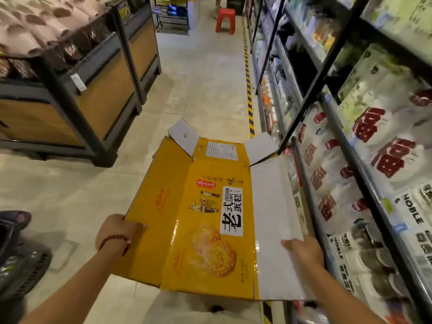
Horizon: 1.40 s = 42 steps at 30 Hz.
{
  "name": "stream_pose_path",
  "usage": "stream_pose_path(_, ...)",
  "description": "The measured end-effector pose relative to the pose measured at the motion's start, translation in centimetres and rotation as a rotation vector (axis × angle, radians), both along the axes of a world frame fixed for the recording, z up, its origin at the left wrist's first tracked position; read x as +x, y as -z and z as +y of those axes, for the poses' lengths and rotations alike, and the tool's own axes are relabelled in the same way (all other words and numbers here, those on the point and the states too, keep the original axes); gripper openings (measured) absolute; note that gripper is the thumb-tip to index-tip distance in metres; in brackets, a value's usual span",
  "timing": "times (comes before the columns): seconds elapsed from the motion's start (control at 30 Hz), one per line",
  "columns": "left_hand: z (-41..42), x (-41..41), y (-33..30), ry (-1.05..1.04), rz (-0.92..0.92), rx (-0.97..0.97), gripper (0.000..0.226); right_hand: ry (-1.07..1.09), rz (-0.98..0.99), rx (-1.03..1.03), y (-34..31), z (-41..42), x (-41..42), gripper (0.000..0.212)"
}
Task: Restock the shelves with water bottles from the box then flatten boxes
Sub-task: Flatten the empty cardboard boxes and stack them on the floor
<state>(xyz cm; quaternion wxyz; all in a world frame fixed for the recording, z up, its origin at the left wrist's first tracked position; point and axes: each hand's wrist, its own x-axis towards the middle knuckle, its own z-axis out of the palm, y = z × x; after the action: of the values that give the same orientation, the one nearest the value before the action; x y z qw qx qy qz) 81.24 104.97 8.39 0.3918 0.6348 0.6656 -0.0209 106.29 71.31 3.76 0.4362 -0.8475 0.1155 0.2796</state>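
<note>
We hold the flattened box (205, 213) lengthwise away from us: left hand (117, 232) grips its left edge, right hand (304, 251) its white flap, apparently pinching.

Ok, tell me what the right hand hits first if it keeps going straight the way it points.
The right hand points forward-left across the flattened box it grips, so it would slide over the white panel first. Depth is unclear, so it might pass just above it.

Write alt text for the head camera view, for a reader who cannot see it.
Two bare hands hold a flattened yellow cake box level over a shop aisle, left hand on its left edge, right hand on its white right panel. Stocked shelves run along the right; a red stool stands far down the aisle.
</note>
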Motion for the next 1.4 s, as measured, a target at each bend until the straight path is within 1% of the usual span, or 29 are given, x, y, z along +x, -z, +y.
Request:
stream_pose_path(0.03,0.9,1.2,0.3,-0.006,-0.041,0.012,0.036,0.001,0.015,-0.004,0.6,0.5,1.3,0.060)
stream_pose_path(0.1,2.7,3.3,1.1,0.009,-0.057,-0.057,0.035,-0.017,0.018,-0.019,0.9,2.4,3.8,0.057)
stream_pose_path(0.2,6.4,7.6,2.3,0.030,-0.071,-0.026,0.035,-0.022,0.002,-0.012,0.7,6.2,7.5,0.034)
stream_pose_path(0.23,7.7,9.1,2.7,0.024,-0.062,-0.012,0.034,-0.022,0.006,-0.019,0.7,7.6,8.8,0.029)
stream_pose_path(0.3,10.5,12.4,3.1,0.039,-0.022,0.039,0.033,-0.020,-0.010,-0.044,0.9,10.8,11.6,0.026)
stream_pose_path(0.37,13.8,15.9,2.9,0.052,-0.033,0.044,0.032,-0.022,-0.022,-0.064,1.0,14.0,14.8,0.032)
stream_pose_path(0.47,19.2,20.6,2.5,0.053,-0.034,0.029,0.032,0.001,-0.015,-0.084,0.1,19.4,19.1,0.052)
stream_pose_path(0.53,22.8,23.8,2.0,0.064,-0.040,0.025,0.032,0.008,-0.001,-0.079,-0.3,22.9,21.7,0.059)
stream_pose_path(0.6,26.3,27.0,1.6,0.077,-0.020,0.012,0.036,0.042,0.002,-0.067,-0.1,25.7,24.3,0.072)
stream_pose_path(0.63,27.9,28.5,1.5,0.091,-0.006,0.011,0.037,0.071,0.011,-0.067,0.2,27.0,25.7,0.076)
stream_pose_path(0.67,29.2,30.1,1.3,0.106,0.001,0.011,0.037,0.094,0.019,-0.057,0.6,28.0,26.9,0.069)
stream_pose_path(0.73,31.9,33.5,1.3,0.104,-0.002,-0.004,0.038,0.120,0.034,-0.049,-0.1,30.6,29.2,0.044)
stream_pose_path(0.77,33.2,35.4,1.4,0.105,-0.001,-0.011,0.039,0.140,0.034,-0.039,-0.6,32.0,30.5,0.037)
stream_pose_path(0.8,34.7,37.4,1.6,0.115,-0.004,-0.013,0.038,0.157,0.034,-0.041,-0.6,33.3,32.1,0.034)
stream_pose_path(0.93,40.2,46.6,2.9,0.145,0.000,-0.007,0.037,0.161,0.031,-0.030,0.9,38.8,41.0,0.028)
stream_pose_path(1.03,44.3,54.7,4.0,0.125,-0.010,0.001,0.037,0.130,0.003,-0.053,3.1,43.7,49.8,0.034)
stream_pose_path(1.1,47.0,60.0,4.4,0.107,-0.003,-0.007,0.036,0.116,-0.003,-0.103,3.8,47.2,55.9,0.037)
stream_pose_path(1.2,51.5,67.5,4.7,0.073,0.014,-0.005,0.036,0.085,-0.006,-0.147,3.5,52.6,63.5,0.024)
stream_pose_path(1.23,53.2,70.0,5.0,0.068,0.021,0.004,0.039,0.083,-0.011,-0.142,3.9,54.3,65.9,0.024)
stream_pose_path(1.33,58.0,76.6,6.9,0.063,-0.014,0.026,0.032,0.093,-0.015,-0.142,6.9,59.4,72.2,0.029)
stream_pose_path(1.4,61.1,80.3,9.7,0.040,-0.015,0.013,0.033,0.085,-0.022,-0.177,9.8,62.7,75.8,0.025)
